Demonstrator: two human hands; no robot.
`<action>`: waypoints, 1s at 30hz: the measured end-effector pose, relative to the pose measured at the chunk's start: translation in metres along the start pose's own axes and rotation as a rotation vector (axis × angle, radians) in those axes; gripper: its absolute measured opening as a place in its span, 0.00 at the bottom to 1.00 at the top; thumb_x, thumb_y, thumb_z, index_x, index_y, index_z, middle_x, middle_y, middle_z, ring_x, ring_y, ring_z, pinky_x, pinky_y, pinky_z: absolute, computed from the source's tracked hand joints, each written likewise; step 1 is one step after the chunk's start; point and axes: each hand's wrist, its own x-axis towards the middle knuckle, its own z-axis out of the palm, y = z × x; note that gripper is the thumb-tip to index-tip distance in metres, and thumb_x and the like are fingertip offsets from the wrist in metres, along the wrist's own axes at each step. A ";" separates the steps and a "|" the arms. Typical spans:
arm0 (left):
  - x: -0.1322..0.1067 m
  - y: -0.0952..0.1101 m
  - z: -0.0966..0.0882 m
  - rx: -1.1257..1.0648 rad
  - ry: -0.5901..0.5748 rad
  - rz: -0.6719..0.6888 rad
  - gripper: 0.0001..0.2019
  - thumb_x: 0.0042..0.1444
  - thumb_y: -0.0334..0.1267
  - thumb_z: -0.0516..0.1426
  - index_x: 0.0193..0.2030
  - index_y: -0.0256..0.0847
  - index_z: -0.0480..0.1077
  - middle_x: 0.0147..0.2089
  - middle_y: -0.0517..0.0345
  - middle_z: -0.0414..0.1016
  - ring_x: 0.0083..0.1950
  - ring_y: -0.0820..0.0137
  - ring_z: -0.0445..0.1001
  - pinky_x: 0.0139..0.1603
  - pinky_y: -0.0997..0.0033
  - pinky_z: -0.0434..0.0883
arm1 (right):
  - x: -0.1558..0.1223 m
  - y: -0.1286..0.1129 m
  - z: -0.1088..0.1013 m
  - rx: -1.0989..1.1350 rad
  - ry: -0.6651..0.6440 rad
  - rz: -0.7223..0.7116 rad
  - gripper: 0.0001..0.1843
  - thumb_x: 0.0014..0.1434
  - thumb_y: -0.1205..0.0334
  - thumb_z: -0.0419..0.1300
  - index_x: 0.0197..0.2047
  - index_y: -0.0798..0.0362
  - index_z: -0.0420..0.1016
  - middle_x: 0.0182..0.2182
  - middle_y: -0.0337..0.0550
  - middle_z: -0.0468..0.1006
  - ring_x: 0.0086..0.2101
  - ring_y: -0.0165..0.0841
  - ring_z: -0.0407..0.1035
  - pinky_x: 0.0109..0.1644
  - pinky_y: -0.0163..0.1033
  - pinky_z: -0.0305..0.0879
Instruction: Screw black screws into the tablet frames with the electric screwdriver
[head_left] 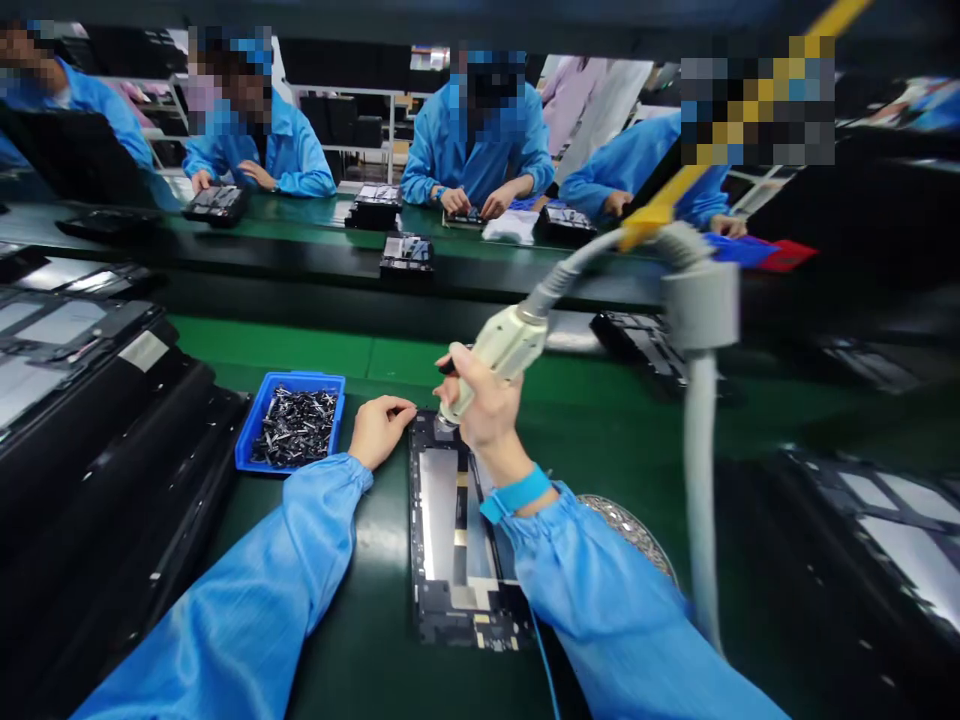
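Note:
An opened tablet (439, 510), its silver and black inner side facing up, lies lengthwise in front of me on the green bench. My right hand (491, 405) is wrapped round a cream electric screwdriver (510, 340), tilted with its nose down at the tablet's far end. The exact tip contact is hidden. At the tablet's far left corner, my left hand (380, 430) has thumb and fingers pressed together; whatever they pinch is too small to make out. Left of that hand is a blue tray (244, 440) full of small black and silver parts.
A grey hose (701, 480) loops down right of my arm, near a yellow strap (679, 190). Stacked device housings (97, 430) fill the left side; more housings (892, 540) lie right. A round dish (637, 525) sits behind my right sleeve. Co-workers in blue (476, 135) sit opposite.

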 end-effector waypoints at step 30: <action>0.001 -0.004 0.010 0.035 -0.041 -0.015 0.11 0.67 0.34 0.59 0.46 0.40 0.85 0.48 0.52 0.87 0.47 0.63 0.82 0.49 0.69 0.72 | 0.016 0.022 0.019 0.003 0.008 0.014 0.17 0.49 0.46 0.71 0.24 0.51 0.79 0.11 0.31 0.67 0.13 0.26 0.60 0.22 0.36 0.69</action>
